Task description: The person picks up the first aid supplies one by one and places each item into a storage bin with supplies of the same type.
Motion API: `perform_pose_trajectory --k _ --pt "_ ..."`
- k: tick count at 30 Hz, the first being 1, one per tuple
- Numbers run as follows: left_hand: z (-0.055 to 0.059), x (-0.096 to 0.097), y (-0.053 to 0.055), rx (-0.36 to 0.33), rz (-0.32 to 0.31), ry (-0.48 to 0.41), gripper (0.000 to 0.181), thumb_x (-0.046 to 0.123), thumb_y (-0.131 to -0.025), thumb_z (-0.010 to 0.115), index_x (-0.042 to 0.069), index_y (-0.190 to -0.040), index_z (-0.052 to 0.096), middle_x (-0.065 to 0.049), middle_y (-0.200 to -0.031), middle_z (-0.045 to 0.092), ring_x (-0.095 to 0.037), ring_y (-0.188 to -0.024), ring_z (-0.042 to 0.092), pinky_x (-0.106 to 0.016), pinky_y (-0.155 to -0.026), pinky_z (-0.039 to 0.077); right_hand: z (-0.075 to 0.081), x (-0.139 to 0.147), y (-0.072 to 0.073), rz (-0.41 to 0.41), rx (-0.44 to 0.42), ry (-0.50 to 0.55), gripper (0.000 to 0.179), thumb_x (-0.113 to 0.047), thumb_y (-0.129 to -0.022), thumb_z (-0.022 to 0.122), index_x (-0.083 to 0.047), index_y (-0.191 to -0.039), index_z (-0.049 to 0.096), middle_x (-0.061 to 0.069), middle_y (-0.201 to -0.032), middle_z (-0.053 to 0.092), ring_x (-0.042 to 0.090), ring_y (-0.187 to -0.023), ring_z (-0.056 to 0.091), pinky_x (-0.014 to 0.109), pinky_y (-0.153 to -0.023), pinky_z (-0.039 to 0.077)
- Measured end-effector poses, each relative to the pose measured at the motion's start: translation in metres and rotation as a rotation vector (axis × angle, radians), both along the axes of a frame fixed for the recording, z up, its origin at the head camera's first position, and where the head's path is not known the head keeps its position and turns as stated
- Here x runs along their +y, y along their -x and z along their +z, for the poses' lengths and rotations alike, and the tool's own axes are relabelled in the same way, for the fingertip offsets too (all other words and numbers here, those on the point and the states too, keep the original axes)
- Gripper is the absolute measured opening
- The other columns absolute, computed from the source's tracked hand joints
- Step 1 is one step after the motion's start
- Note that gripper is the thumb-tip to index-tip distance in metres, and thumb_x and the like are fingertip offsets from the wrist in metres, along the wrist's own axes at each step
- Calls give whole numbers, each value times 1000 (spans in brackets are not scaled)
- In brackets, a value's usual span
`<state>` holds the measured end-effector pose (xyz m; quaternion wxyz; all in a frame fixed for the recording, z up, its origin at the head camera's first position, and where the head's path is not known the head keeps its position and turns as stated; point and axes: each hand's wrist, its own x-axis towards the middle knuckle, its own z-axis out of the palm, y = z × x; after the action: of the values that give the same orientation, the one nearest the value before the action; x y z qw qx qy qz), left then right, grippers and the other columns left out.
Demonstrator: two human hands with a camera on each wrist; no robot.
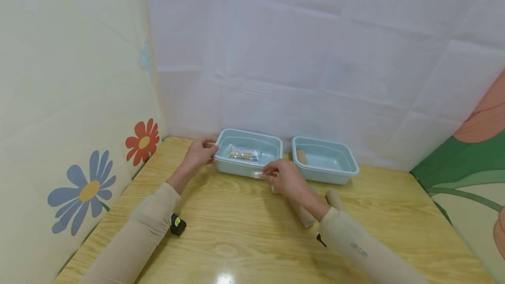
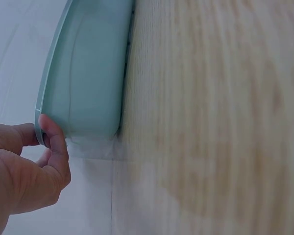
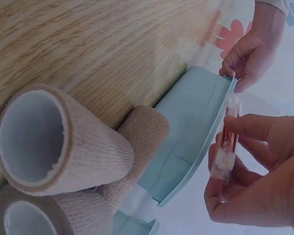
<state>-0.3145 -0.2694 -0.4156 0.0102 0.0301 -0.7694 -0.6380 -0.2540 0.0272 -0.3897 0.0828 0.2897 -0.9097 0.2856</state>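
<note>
My left hand (image 1: 200, 151) pinches the left-end rim of a light blue plastic bin (image 1: 248, 171), thumb and fingers on either side of the edge; the left wrist view shows this hand (image 2: 34, 166) too. Inside that bin lies a clear packet of thin sticks (image 1: 244, 154), apparently cotton swabs. In front of the bin's near wall, my right hand (image 1: 287, 178) pinches a small clear packet of cotton swabs (image 3: 226, 142) with white ends and reddish middles. In the right wrist view the packet is between the thumb and fingers of the right hand (image 3: 264, 166).
A second light blue bin (image 1: 325, 176) stands to the right, with a tan roll (image 1: 301, 157) at its left end. Several tan bandage rolls (image 3: 88, 147) lie on the wooden table (image 1: 221, 231), partly under the right forearm. White sheeting (image 1: 276, 56) hangs behind the bins.
</note>
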Motion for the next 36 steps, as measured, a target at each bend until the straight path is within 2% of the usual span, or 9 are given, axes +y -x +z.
perform_pose_trajectory --k 4,7,13,20,24,36 --pt "0 0 0 5 4 -4 44 8 -104 56 -7 -144 46 -25 -125 55 -18 -84 62 -32 -78 59 -1 -3 4 4 96 20 11 -5 -88 80 -9 -98 81 2 -94 75 19 -89 69 35 -82 57" --pt "-1 0 1 3 7 -2 43 9 -104 56 -6 -144 47 -24 -125 55 -18 -84 62 -32 -77 59 -2 -5 7 10 118 16 11 -8 -89 80 -9 -100 81 2 -94 75 20 -90 68 36 -82 56" --pt "-2 -1 0 10 7 -16 43 8 -104 56 -7 -143 47 -24 -124 55 -17 -81 61 -29 -73 59 1 -8 12 29 61 35 16 -7 -92 76 -8 -108 80 4 -101 74 21 -94 68 36 -83 56" --pt "-2 -1 0 11 4 -10 43 8 -104 56 -6 -143 47 -24 -124 55 -18 -83 62 -27 -72 59 7 -14 20 49 -61 142 19 -4 -96 71 -5 -113 77 8 -111 73 23 -103 67 38 -87 56" --pt "-1 -1 0 8 6 -2 43 9 -105 56 -5 -144 47 -24 -125 55 -19 -85 62 -29 -73 59 10 -17 25 37 -77 172 20 0 -96 68 -3 -115 76 9 -111 73 25 -105 67 38 -88 56" --pt "-1 2 1 3 18 -6 42 8 -104 57 -4 -143 48 -24 -125 56 -19 -83 62 -27 -70 59 9 -17 38 21 -94 149 30 12 -96 54 4 -119 72 14 -117 71 31 -114 63 43 -96 52"
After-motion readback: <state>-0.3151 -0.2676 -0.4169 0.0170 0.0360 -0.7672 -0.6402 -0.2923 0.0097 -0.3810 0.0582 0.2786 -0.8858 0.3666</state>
